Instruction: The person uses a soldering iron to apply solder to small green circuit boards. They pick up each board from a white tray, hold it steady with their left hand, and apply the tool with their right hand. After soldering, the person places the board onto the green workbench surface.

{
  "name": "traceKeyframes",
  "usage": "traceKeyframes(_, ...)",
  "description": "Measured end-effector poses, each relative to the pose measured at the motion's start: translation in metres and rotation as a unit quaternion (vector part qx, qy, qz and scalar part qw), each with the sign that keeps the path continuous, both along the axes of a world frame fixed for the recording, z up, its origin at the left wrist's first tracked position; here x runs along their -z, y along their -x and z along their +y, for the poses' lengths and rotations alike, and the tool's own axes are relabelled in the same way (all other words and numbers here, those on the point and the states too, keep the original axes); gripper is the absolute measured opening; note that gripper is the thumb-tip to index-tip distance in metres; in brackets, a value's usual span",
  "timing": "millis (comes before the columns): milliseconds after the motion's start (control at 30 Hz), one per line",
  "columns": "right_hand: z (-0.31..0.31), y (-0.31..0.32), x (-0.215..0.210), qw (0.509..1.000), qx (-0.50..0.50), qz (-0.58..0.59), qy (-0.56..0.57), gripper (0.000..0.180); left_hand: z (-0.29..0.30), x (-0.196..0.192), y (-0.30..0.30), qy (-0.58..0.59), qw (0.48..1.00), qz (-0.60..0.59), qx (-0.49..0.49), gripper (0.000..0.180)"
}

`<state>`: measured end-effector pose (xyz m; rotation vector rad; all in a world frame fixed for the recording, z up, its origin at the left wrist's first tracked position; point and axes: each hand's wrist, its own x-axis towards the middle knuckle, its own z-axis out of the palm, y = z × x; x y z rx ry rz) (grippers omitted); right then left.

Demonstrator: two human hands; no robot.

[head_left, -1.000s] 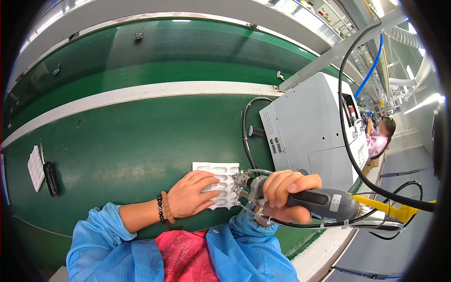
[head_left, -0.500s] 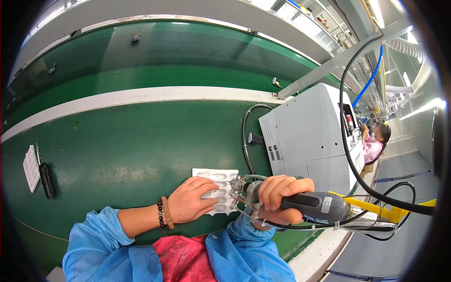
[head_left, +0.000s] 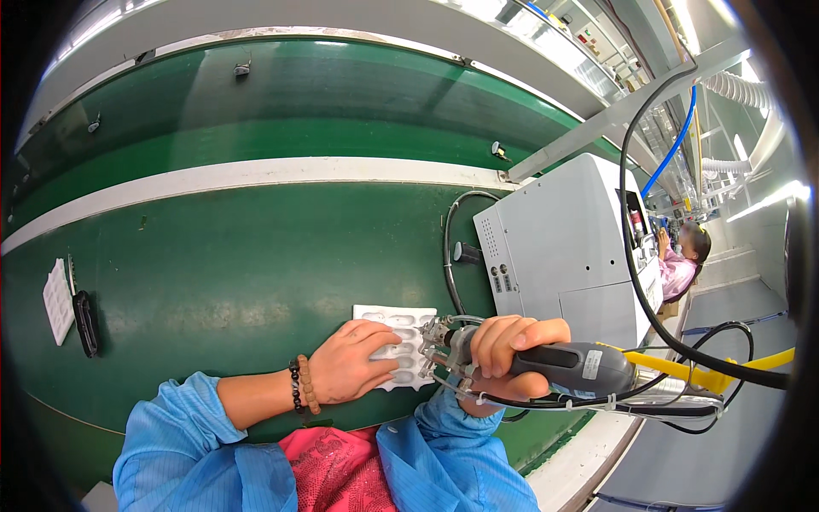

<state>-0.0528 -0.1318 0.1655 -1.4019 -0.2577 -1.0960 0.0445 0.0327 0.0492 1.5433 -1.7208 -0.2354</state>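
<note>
My left hand (head_left: pixel 354 363) lies on a white molded tray (head_left: pixel 399 321) with rows of rounded hollows, its fingers apart and stretched over the tray's left side. What sits under those fingertips is hidden. My right hand (head_left: pixel 512 354) is wrapped round the grey body of a powered screwdriver (head_left: pixel 570 365). The tool lies nearly level, its metal head with clear tubes and fittings pointing left over the tray's right edge. Whether the tip touches anything in the tray cannot be made out.
A grey machine cabinet (head_left: pixel 563 247) stands right, linked by a black cable (head_left: pixel 446 256). Far left are another white tray (head_left: pixel 58 303) and a black case (head_left: pixel 85 324). Beyond a white rail, small parts (head_left: pixel 242 68) ride a green belt (head_left: pixel 341 102). A co-worker (head_left: pixel 678 264) sits far right.
The small parts on the far belt have shifted slightly left. My hands, the screwdriver and the tray keep nearly the same positions.
</note>
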Motion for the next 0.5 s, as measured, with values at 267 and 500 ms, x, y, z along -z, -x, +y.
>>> traceKeyframes(267,0.0065,0.0008,-0.0012,0.997,-0.004,-0.002,-0.073,0.052,-0.0001,-0.0006,-0.0002,-0.006,1.0,0.007,0.002,0.02)
traceKeyframes(500,0.0011,-0.0005,0.0008,1.0,-0.007,0.02,0.0,0.054,-0.0006,0.003,0.0007,0.0,1.0,0.008,0.001,0.02)
